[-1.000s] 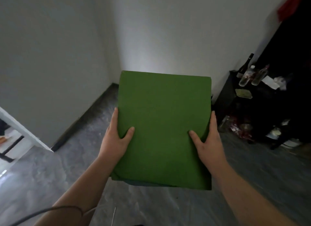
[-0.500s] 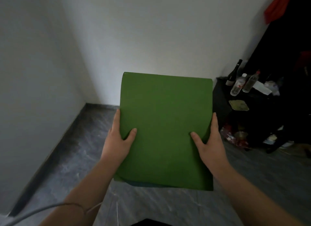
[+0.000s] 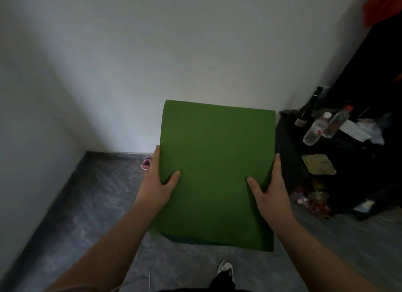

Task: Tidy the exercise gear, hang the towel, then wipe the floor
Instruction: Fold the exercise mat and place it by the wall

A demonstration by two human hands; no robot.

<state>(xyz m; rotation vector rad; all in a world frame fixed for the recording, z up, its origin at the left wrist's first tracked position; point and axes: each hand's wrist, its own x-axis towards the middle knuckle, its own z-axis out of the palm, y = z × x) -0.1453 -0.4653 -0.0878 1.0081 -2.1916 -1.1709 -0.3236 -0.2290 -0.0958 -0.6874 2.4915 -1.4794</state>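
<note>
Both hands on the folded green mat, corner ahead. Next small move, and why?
Probably step forward and lower the folded green foam mat toward the bare grey floor by the wall corner. Left hand and right hand grip its side edges, holding it in the air; the cluttered black shelf to the right offers no room.

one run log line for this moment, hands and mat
left hand: grips mat edge | right hand: grips mat edge | green mat: folded, held above floor | bottles: right
</note>
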